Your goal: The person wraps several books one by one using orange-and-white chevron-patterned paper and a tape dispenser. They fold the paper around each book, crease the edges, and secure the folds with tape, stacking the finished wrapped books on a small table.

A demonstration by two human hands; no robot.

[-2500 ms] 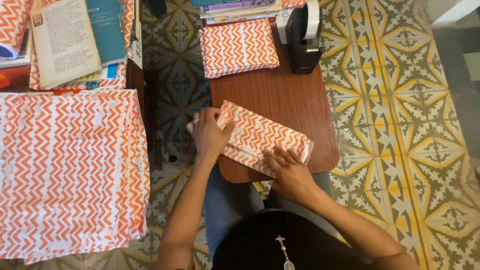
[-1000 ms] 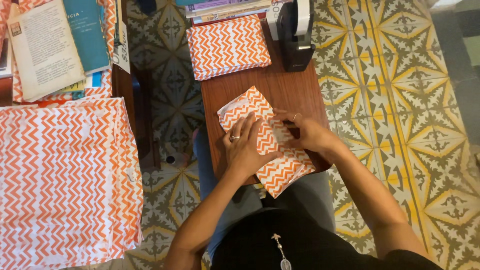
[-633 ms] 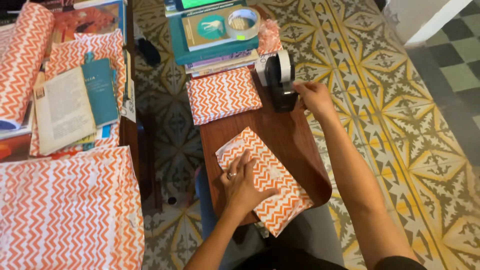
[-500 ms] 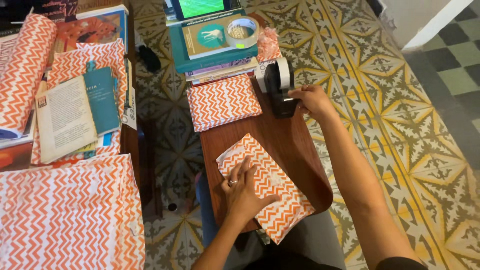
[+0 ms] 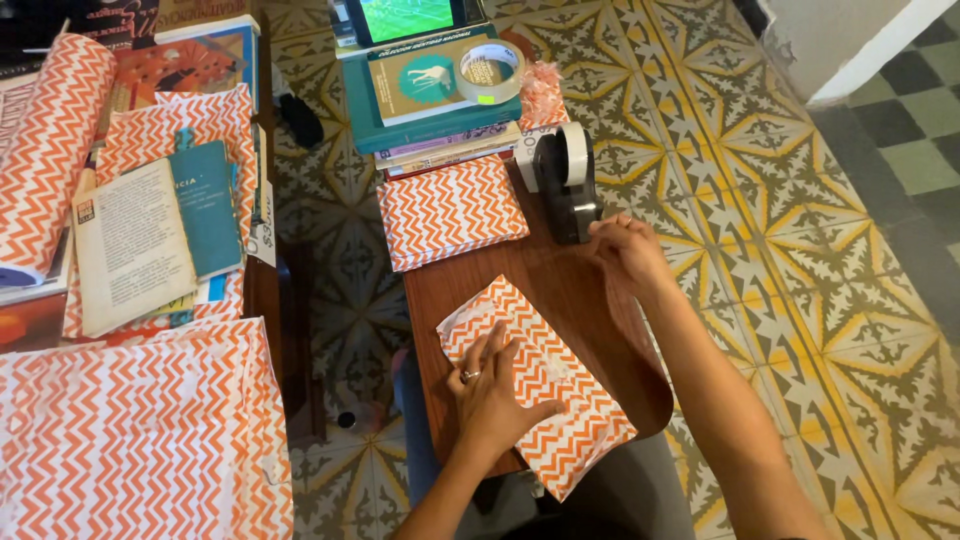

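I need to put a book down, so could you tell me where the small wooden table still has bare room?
Bare wood lies on the table between the wrapped parcel at the back, the tape dispenser and the half-wrapped package under the left hand. The right hand hovers there. The back edge is crowded with stacked books.

The right hand (image 5: 625,245) has left the half-wrapped package (image 5: 535,385) and now sits at the tape dispenser (image 5: 567,182), fingertips just beside its front end, while the left hand (image 5: 495,395) alone presses the paper flat.
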